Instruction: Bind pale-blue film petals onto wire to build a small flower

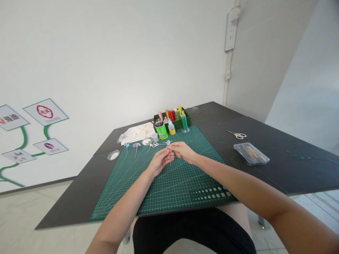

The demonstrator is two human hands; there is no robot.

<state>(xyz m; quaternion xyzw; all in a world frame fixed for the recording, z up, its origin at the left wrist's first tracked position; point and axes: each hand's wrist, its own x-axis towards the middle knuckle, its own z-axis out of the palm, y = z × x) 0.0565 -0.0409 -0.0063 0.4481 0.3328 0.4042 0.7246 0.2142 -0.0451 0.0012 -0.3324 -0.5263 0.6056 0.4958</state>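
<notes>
Both my hands meet over the far half of a green cutting mat [169,183]. My left hand [160,161] is pinched shut on a thin wire stem. My right hand [182,151] pinches the same small piece, a pale blue flower-like ornament [168,142] that sticks up between the fingertips. Two similar small ornaments on stems, one bluish [127,145] and one purple [136,145], lie on the mat's far left corner. Small scissors [155,144] rest just beyond my fingers.
A green tray of thread spools [177,116], a green cup [161,129], a yellow glue bottle [172,127] and a green bead tube [184,122] stand at the mat's far edge. Paper sheets [137,132], a clear round lid [113,155], scissors [236,134] and a clear box [251,153] lie on the black table [291,162].
</notes>
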